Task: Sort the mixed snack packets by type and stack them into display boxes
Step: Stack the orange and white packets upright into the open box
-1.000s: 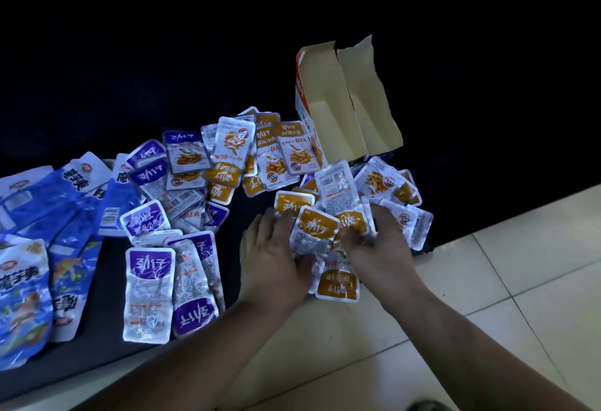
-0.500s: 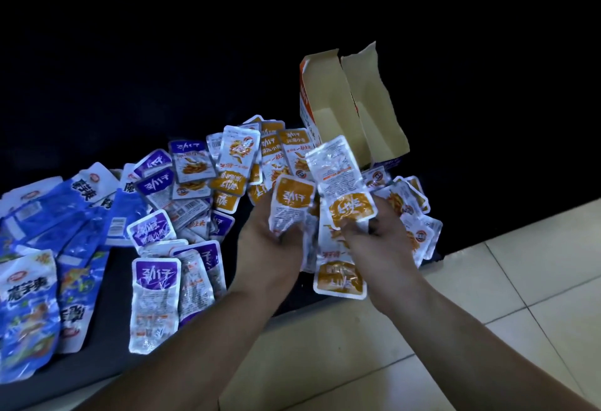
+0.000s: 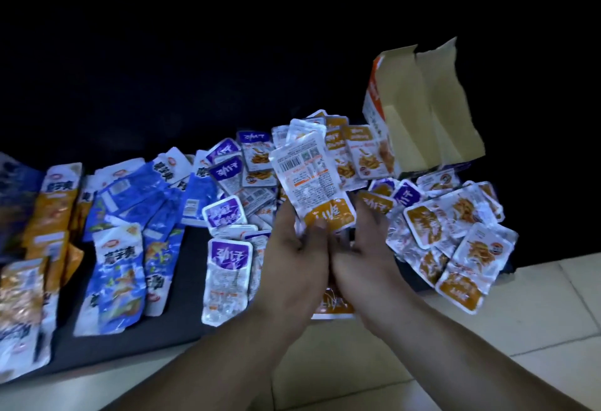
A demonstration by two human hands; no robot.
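Two hands clasp one stack of orange packets (image 3: 309, 176), head view.
Left hand (image 3: 292, 257) pinches the stack's lower edge, thumb on the orange label; right hand (image 3: 367, 248) curls round its right side. Stack upright, barcode side to camera, above both hands; display box (image 3: 406, 118) open, behind-right. Fingertips behind the stack hidden; packet count unreadable; left-edge packets blurred.

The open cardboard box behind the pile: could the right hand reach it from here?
Probably yes. The box stands open just beyond the right hand, with only loose packets lying low between, though that hand grips a stack of orange packets.
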